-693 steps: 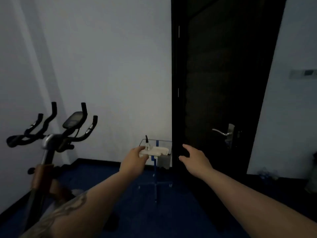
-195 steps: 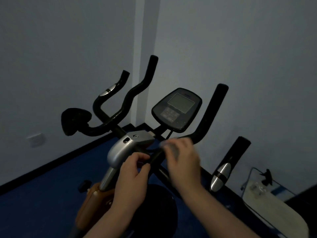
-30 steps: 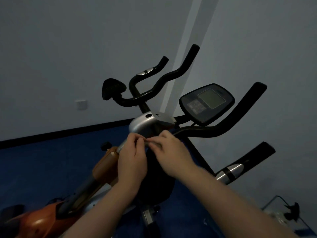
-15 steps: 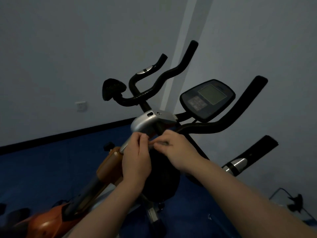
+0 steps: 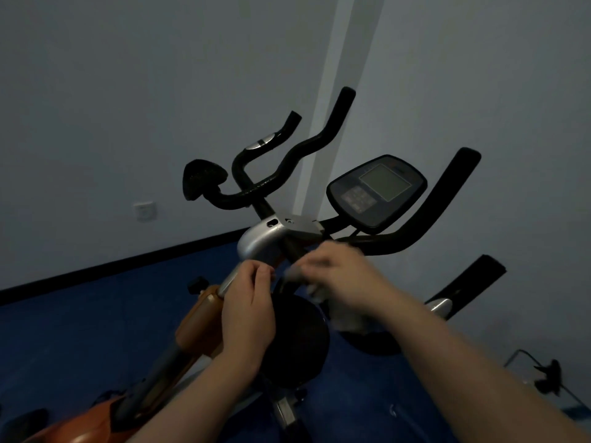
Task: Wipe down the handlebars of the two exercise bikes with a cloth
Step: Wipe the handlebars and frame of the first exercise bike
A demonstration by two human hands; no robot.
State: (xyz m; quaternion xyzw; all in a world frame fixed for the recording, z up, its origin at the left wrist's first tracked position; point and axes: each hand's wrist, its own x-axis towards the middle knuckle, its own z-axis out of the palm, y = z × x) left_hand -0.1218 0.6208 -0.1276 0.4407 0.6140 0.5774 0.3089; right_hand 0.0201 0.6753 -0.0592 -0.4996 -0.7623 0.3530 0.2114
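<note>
One exercise bike is in view, with curved black handlebars (image 5: pixel 287 161) on the left and a long black bar (image 5: pixel 425 219) on the right, below the console (image 5: pixel 377 190). My right hand (image 5: pixel 345 276), blurred, grips a pale cloth (image 5: pixel 347 318) just below the inner end of the right bar, next to the silver stem cap (image 5: pixel 262 238). The cloth hangs down under that hand. My left hand (image 5: pixel 248 302) is beside it with fingers curled shut in front of the silver post. Whether it pinches anything is hidden.
A lower black handle with a silver sensor (image 5: pixel 463 289) sticks out to the right. A round black part (image 5: pixel 297 340) and the orange frame (image 5: pixel 198 321) sit below my hands. A wire rack (image 5: pixel 543 375) stands low right, and a wall socket (image 5: pixel 145 211) is on the left wall.
My hands were pinched together at the stem. The right hand has since pulled away to the right with the cloth, which now hangs loose. The left hand has barely moved.
</note>
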